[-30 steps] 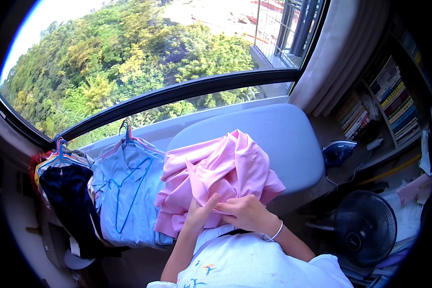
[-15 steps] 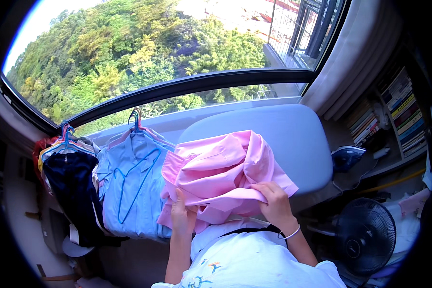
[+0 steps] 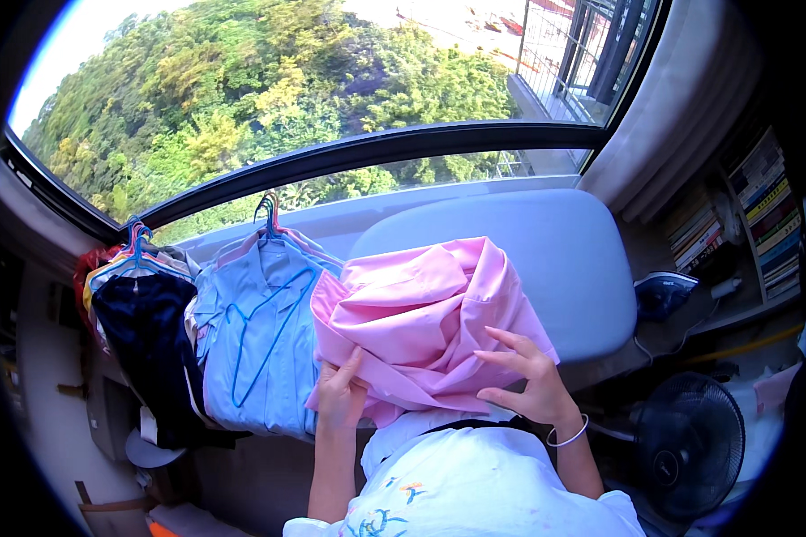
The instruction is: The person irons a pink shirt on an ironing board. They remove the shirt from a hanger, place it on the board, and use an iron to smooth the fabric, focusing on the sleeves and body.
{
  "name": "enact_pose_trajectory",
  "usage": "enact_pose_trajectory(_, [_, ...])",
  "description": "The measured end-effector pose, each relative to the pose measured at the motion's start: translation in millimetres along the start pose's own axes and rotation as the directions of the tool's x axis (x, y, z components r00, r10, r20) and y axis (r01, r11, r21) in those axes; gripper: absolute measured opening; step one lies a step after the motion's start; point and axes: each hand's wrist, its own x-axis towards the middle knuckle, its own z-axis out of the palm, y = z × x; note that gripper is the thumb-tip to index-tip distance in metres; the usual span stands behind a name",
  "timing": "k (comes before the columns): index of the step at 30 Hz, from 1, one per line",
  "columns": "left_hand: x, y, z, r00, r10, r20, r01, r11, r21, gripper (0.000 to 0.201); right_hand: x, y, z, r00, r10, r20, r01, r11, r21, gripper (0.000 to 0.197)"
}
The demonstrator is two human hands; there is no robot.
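Note:
A pink shirt (image 3: 421, 313) lies bunched and folded over the near edge of the pale blue ironing board (image 3: 555, 242). At its near left corner my left hand (image 3: 341, 394) grips the fabric between thumb and fingers. My right hand (image 3: 533, 380) hovers over the shirt's right side, thumb and fingers spread, with nothing in it; a white bangle circles that wrist. Left of the pink shirt lie light blue shirts (image 3: 273, 358) on hangers, and an empty blue hanger (image 3: 242, 358) rests on top of them.
Farther left, a dark navy garment (image 3: 148, 331) tops another stack on hangers. An iron (image 3: 664, 294) stands beyond the board's right end, its cord trailing. A black fan (image 3: 690, 443) is at the lower right, below a bookshelf (image 3: 766, 215). The window (image 3: 367, 152) runs along the back.
My right hand has let go of the shirt's near edge and lifted with fingers spread. My left hand keeps its grip. The whole view has shifted slightly.

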Motion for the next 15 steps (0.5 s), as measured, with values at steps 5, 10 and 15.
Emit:
enact_pose_trajectory(5, [2,0,-5,1.000,0.016,0.007,-0.015,0.999,-0.035,0.036,-4,19,-4,0.956,0.188,-0.225,-0.166,0.980,0.113,0.011])
enact_pose_trajectory(10, [2,1,-8,1.000,0.002,-0.006,-0.002,0.999,-0.046,0.037,-4,27,-7,0.924,0.236,-0.301,-0.183,0.964,0.194,0.009])
enact_pose_trajectory(15, [2,4,-9,1.000,0.003,-0.005,-0.004,0.999,-0.053,0.036,-5,38,-8,0.874,0.379,-0.304,-0.240,0.880,0.409,0.013])
